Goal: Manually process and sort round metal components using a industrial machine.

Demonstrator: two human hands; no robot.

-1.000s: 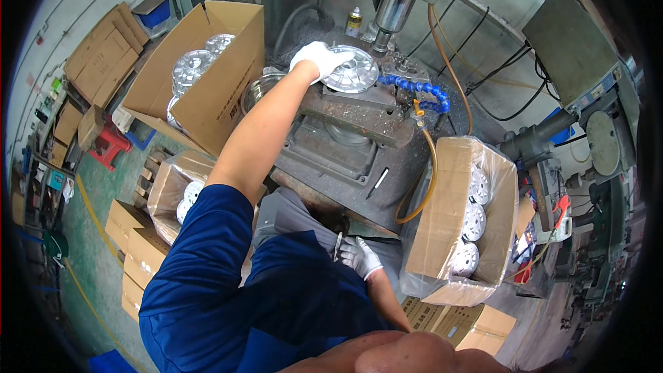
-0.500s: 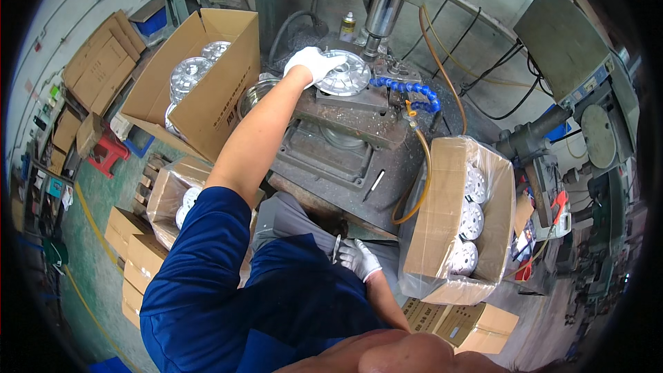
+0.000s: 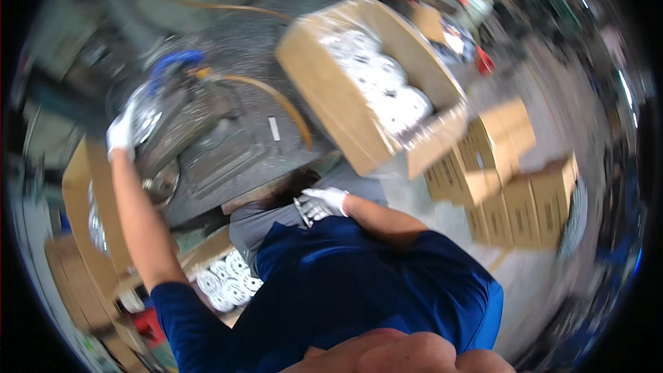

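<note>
In a white glove, my left hand point(image 3: 122, 131) reaches far to the left and grips the edge of a round silvery metal disc point(image 3: 146, 119). Motion smears the fingers and the disc. The disc is at the worktop fixture of a machine, below a blue segmented hose point(image 3: 173, 65). My right hand point(image 3: 324, 204), also gloved in white, rests near my lap with its fingers closed around a thin metal tool point(image 3: 304, 213). Its exact kind is too blurred to tell.
A plastic-lined carton point(image 3: 324, 97) of silvery discs stands right of the machine table point(image 3: 255, 159). Another open carton point(image 3: 83, 173) is at the left, and a lower one holds stacked discs point(image 3: 228, 282). Closed cartons point(image 3: 525, 214) sit at the right. A yellow hose point(image 3: 280, 100) curves over the table.
The view has swung to the right, so the machine and cartons appear farther left. My left hand stays at the disc, now by its edge. My right hand remains near my lap with the thin tool.
</note>
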